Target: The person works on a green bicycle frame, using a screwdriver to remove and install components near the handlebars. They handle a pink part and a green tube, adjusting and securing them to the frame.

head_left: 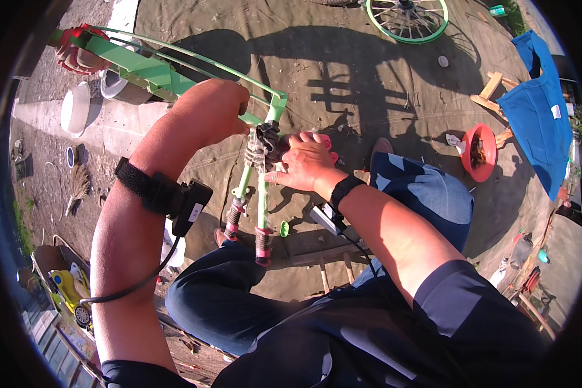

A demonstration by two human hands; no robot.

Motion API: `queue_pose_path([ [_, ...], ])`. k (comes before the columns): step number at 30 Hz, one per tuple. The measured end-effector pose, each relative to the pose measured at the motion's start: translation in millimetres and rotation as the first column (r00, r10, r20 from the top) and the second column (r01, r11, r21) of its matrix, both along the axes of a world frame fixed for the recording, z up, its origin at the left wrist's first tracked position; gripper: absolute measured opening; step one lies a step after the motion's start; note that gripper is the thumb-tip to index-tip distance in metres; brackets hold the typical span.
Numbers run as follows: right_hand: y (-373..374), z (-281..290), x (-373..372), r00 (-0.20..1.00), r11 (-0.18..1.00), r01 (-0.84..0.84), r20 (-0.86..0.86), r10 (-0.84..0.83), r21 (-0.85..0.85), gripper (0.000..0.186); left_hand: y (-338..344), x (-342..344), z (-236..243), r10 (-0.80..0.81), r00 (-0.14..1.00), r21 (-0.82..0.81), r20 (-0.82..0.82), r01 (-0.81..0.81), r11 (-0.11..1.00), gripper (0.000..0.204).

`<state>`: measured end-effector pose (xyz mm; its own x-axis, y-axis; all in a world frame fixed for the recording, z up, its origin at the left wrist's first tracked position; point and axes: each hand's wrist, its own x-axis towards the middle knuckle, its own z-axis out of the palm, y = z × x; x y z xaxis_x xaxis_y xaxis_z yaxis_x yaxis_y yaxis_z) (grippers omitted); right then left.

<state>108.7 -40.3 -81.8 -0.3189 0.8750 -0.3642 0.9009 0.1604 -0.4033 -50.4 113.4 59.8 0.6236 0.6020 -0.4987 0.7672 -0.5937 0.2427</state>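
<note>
A green bicycle frame (132, 68) slants down from the upper left to a fork (262, 200) with two springy legs tipped in pink. A dark, greasy striped rag (262, 145) is bunched around the joint above the fork. My left hand (220, 110) has its fingers curled at the green tube just above the rag; what they grip is mostly hidden. My right hand (307, 165) presses around the rag's right side, fingers bent over it and thumb pointing left. A pink object (330, 149) shows partly behind its fingers.
A green-rimmed wheel (407, 29) lies at the top. At right are a red basin (478, 155) with small parts and a blue cloth (537, 123) on a wooden stool (491, 87). A white tub (74, 108) and a yellow toy car (71, 291) are at left.
</note>
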Motion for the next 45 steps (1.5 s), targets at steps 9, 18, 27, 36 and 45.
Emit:
queue_pose_path([
  [9, -14.8, -10.2, -14.4, 0.999, 0.996, 0.053, -0.007, -0.053, 0.078, 0.059, -21.7, -43.6, -12.8, 0.249, 0.968, -0.124, 0.035, -0.243, 0.962, 0.027],
  [18, -12.9, -12.9, -18.1, 0.999, 0.996, 0.041, -0.022, -0.04, 0.078, 0.055, -86.0, -82.2, -34.5, 0.516, 0.851, -0.162, 0.095, -0.498, 0.852, 0.034],
  [27, -11.2, -12.7, -18.1, 0.999, 0.998, 0.021, 0.046, -0.023, 0.058, 0.061, -187.1, -35.3, -41.6, 0.99, 0.139, -0.741, -0.006, -0.665, 0.089, 0.03],
  [36, -15.3, -12.4, -19.8, 0.997, 0.991, 0.071, 0.001, -0.072, 0.114, 0.056, -267.1, -85.5, -22.8, 0.999, 0.027, -0.688, 0.033, -0.724, 0.042, 0.037],
  [45, -15.9, -16.3, -24.2, 0.902, 0.942, 0.272, -0.393, -0.179, 0.196, 0.025, -277.3, -85.6, -51.7, 0.994, 0.009, -0.617, 0.112, -0.784, 0.077, 0.041],
])
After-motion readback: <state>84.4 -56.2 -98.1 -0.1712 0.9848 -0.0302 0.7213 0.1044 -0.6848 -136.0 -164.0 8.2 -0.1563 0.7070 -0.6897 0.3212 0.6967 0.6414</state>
